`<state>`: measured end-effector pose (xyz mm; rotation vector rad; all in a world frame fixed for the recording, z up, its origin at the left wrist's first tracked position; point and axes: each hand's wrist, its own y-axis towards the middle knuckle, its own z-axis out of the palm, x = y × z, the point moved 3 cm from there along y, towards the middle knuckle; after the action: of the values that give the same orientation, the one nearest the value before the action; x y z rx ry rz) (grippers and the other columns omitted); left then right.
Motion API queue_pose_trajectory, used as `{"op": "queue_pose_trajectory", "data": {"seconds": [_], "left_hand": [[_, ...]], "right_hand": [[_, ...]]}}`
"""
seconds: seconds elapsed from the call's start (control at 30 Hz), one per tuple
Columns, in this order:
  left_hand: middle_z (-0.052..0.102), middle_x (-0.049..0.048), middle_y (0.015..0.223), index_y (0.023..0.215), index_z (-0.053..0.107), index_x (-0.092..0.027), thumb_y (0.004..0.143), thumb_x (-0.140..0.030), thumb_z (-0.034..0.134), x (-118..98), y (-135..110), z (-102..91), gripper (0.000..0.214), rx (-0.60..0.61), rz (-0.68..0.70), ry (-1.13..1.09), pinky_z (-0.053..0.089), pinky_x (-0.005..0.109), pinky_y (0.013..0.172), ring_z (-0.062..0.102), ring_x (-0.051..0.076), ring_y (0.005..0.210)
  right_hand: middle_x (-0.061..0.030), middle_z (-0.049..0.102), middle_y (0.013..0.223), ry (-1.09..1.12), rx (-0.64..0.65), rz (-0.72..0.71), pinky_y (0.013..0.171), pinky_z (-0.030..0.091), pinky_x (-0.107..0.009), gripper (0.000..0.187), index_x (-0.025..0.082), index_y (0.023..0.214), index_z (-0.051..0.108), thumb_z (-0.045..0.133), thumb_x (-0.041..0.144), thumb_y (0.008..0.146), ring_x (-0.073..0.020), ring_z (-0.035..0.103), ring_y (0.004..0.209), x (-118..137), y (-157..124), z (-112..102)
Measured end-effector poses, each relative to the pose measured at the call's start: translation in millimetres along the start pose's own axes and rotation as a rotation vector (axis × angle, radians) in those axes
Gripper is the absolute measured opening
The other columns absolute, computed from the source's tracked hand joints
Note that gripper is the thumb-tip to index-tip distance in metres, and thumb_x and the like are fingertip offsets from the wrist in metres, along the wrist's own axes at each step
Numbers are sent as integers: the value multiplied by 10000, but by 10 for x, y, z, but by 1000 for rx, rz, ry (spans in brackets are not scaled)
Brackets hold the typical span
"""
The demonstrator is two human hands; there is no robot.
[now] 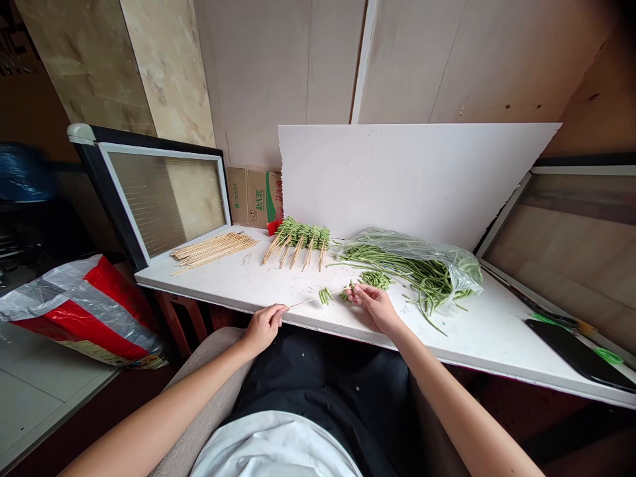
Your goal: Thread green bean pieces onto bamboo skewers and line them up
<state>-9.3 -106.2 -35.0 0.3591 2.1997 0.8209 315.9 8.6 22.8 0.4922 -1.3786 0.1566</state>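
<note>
My left hand (265,326) is closed round the blunt end of a thin wooden skewer (303,303) held level over the table's front edge. Several short green bean pieces (325,296) are threaded crosswise on the skewer. At its other end, my right hand (373,306) is closed in a pinch on cut green bean pieces at the skewer's tip; the fingers partly hide them. Just behind that hand lies a small pile of cut bean pieces (376,279). Farther back, finished bean skewers (303,236) are stacked with their bare sticks pointing toward me.
Loose bare skewers (216,250) lie at the left of the white table (209,285). An open plastic bag (422,246) of long green beans (432,277) sits at right centre. A black phone (579,351) lies far right. A cardboard box (253,197) stands behind.
</note>
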Motion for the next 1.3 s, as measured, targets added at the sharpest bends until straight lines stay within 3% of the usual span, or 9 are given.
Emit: {"op": "queue_pose_trajectory", "data": {"seconds": [0.37, 0.6, 0.77, 0.9, 1.07, 1.3], "left_hand": [[723, 36, 736, 1087, 780, -171, 1038, -250, 493, 32, -4, -22, 302, -34, 53, 10, 535, 254, 662, 653, 133, 618], [720, 30, 733, 1105, 778, -179, 1045, -256, 494, 50, -14, -16, 301, -25, 65, 15, 541, 252, 677, 664, 137, 631], [716, 0, 696, 1093, 736, -198, 1055, -307, 507, 22, -15, -12, 257, 6, 16, 11, 537, 234, 662, 676, 131, 607], [737, -3, 728, 984, 692, -208, 1046, -356, 536, 3, -10, -46, 224, 12, -73, -22, 513, 218, 577, 667, 119, 543], [721, -7, 699, 893, 650, -219, 1043, -369, 518, -5, -4, -75, 250, -5, -108, -11, 499, 224, 565, 684, 139, 568], [697, -21, 656, 863, 626, -232, 1036, -344, 504, 21, -17, -79, 239, -30, -141, 44, 484, 229, 577, 683, 148, 571]], "right_hand": [[-96, 766, 905, -112, -37, -19, 834, 531, -357, 440, 197, 875, 825, 812, 629, 791, -233, 659, 854, 94, -60, 61], [-86, 769, 910, -123, -30, -32, 782, 513, -337, 438, 208, 909, 824, 798, 631, 800, -225, 651, 841, 109, -58, 72], [-78, 783, 991, -172, -194, -45, 757, 503, -330, 460, 218, 925, 832, 869, 624, 713, -203, 634, 801, 87, -21, -25], [-94, 782, 988, -143, -203, -48, 729, 517, -328, 463, 212, 918, 834, 897, 605, 682, -214, 636, 817, 75, 5, -41], [-84, 762, 900, -103, -200, -23, 680, 496, -308, 435, 206, 846, 812, 882, 608, 695, -205, 630, 791, 48, 7, 50], [-89, 787, 964, -177, -292, -20, 756, 492, -359, 475, 216, 856, 803, 833, 671, 723, -254, 656, 879, 47, -75, 249]]}}
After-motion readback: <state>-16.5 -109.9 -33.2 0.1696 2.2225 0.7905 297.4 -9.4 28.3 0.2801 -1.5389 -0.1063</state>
